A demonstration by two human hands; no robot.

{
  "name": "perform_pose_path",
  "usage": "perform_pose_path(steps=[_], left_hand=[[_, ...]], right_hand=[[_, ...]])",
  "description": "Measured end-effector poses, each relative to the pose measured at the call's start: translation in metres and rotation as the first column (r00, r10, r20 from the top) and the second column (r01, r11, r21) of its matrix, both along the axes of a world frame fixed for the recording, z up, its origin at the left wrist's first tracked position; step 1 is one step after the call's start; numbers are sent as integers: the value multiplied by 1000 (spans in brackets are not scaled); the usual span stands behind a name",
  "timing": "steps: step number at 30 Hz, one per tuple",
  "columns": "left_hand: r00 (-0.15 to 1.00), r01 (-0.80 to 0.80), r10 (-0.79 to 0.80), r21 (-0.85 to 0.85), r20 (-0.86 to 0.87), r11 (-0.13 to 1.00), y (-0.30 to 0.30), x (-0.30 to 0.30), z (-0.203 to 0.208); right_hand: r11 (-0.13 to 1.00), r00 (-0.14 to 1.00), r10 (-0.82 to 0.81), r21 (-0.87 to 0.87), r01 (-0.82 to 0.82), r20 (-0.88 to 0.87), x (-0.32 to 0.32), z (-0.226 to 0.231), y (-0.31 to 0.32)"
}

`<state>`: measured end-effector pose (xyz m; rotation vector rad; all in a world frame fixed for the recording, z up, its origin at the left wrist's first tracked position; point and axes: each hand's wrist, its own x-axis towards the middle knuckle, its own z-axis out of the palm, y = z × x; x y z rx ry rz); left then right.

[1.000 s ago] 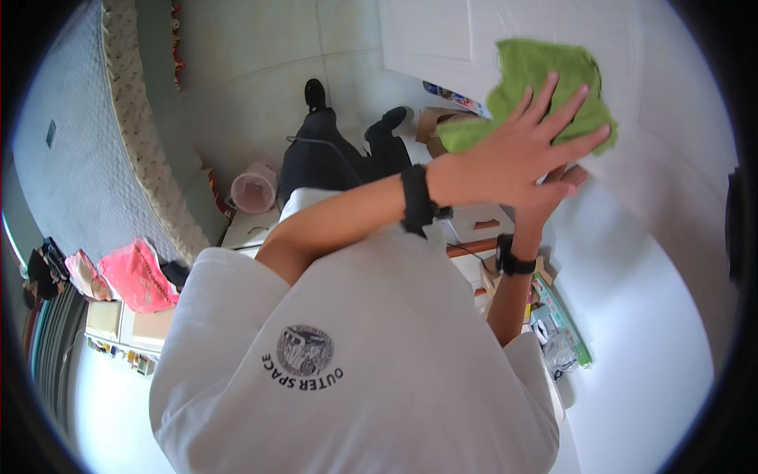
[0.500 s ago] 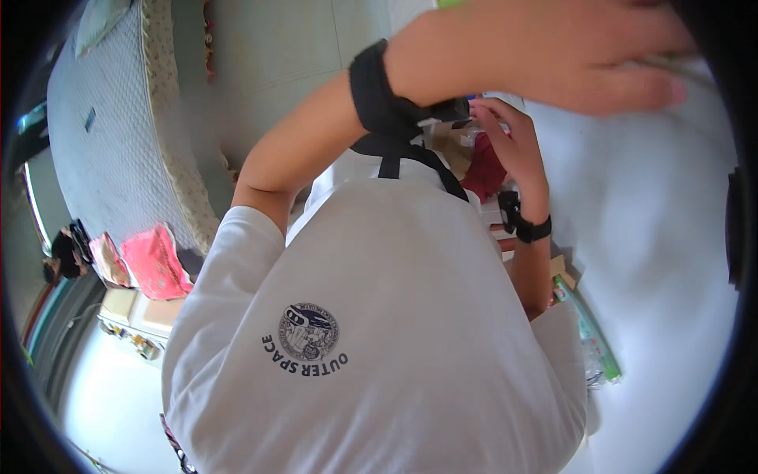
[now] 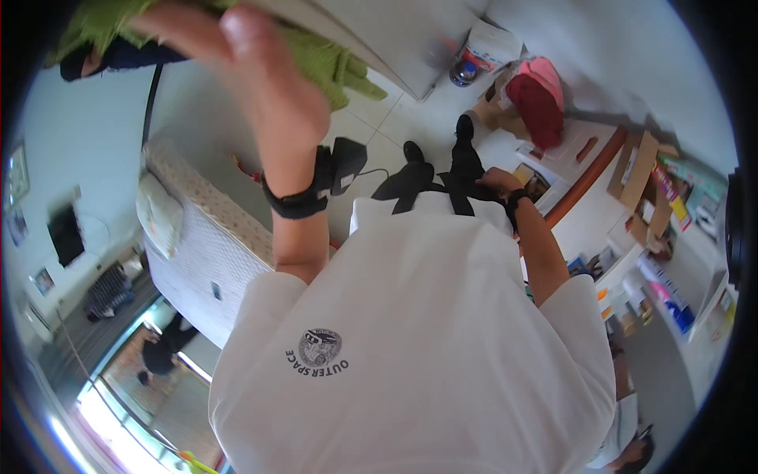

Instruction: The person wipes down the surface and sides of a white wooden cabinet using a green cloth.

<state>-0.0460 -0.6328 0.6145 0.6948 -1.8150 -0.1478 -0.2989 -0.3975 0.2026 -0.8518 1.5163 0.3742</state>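
My left hand [image 3: 276,99] is raised at the upper left, slightly blurred. Its fingers stretch out with the thumb apart, and I see nothing held in it. In the picture it overlaps a green cloth [image 3: 324,67]; contact cannot be made out. A black strap with a small black box [image 3: 345,164] is around that wrist. Low at my right side, my right hand [image 3: 499,182] has curled fingers, beside my black trousers [image 3: 464,164]. What those fingers hold, if anything, is hidden. Another dark band circles the right wrist.
A bed [image 3: 193,237] with a pale quilted cover stands to the left. At the right are a wooden-edged cabinet [image 3: 580,178], dark red cloth [image 3: 537,110], an opened cardboard box [image 3: 632,178] and a blue-and-white spray can [image 3: 671,304]. A blue-capped bottle [image 3: 464,73] stands ahead.
The view has turned, bringing the green cloth and the cluttered right side into sight. My left hand has swung from upper right to upper left; my right hand has dropped toward my hip.
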Motion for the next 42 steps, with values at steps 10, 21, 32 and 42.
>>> perform_pose_path(steps=[10,21,32,42], left_hand=[[974,-195,183,85,131,977,2,17,-12],[545,-766,769,-175,332,619,37,7,-5],[778,-627,629,-80,-1,775,40,-14,10],[882,-472,470,-36,-41,881,36,-46,41]], right_hand=[[762,929,-316,-635,129,-190,-13,-32,-18],[835,999,-3,-550,-17,-36,-84,10,-98],[539,427,842,-553,-635,330,-11,199,-187],[442,417,878,-727,-525,233,-7,232,-214]])
